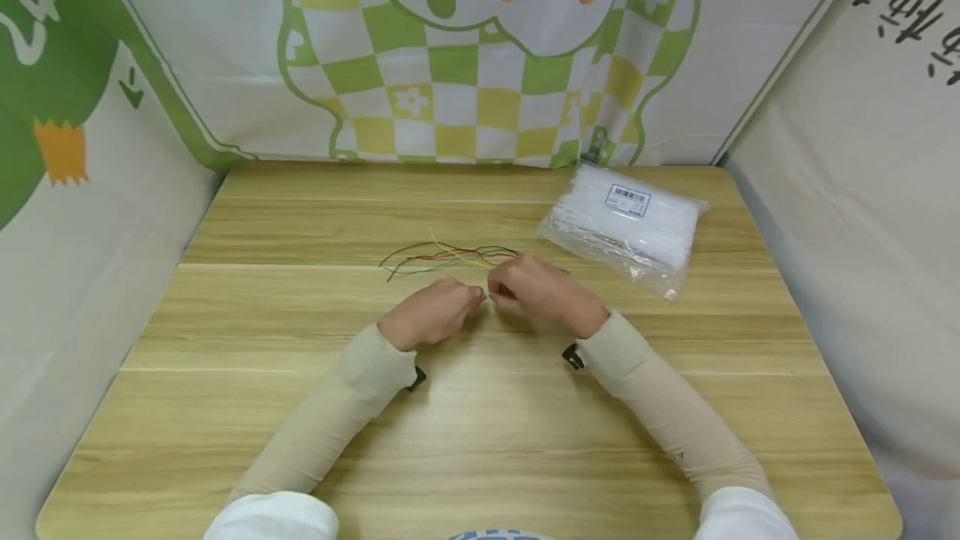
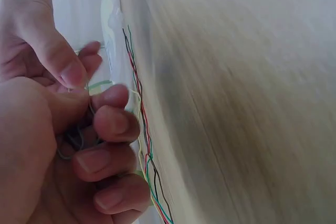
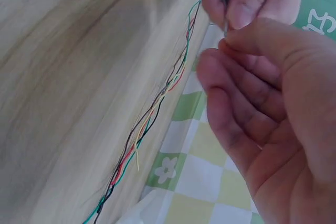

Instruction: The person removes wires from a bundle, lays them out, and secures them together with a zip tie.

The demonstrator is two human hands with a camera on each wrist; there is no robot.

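Note:
Both hands meet low over the middle of the table in the head view. The left hand [image 1: 433,311] has its fingers curled around a thin, pale wire-like strand [image 2: 64,156], which loops inside the palm in the left wrist view. The right hand [image 1: 546,294] pinches the same strand between thumb and forefinger, fingertips close to the left thumb. Its other fingers are loosely bent. The strand's exact kind is hard to tell, as fingers hide most of it. Just beyond the hands lies a loose bundle of thin wires [image 3: 167,85], coloured red, black, green and yellow.
A clear plastic bag [image 1: 626,219] of white strips with a barcode label lies at the table's back right. The wooden table [image 1: 300,315] is bounded by printed fabric walls [image 1: 457,98] at the back and sides.

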